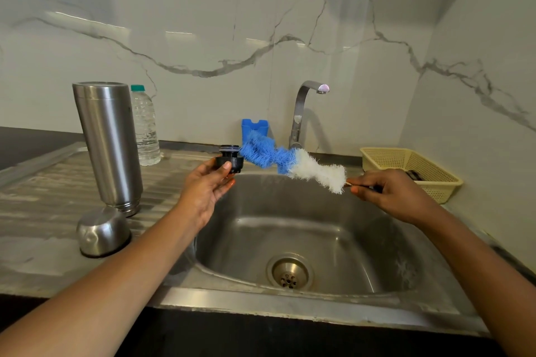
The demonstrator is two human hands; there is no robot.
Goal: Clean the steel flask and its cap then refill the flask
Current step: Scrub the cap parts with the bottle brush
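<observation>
The steel flask (pixel 108 145) stands upside down on the ribbed draining board at the left. Its steel cup lid (pixel 103 230) sits mouth-down in front of it. My left hand (pixel 204 191) holds the black stopper cap (pixel 229 158) between thumb and fingers over the sink's left rim. My right hand (pixel 388 194) grips the handle of a bottle brush (pixel 293 164) with blue and white bristles. The brush's blue tip touches the stopper's right side. A clear plastic water bottle (pixel 145 124) with a green cap stands behind the flask.
The steel sink (pixel 362 240) lies below both hands, its drain at centre. A tap (pixel 307 107) rises behind it, with no water running. A blue holder (pixel 253 126) stands by the wall. A yellow plastic basket (pixel 417 168) sits at the right.
</observation>
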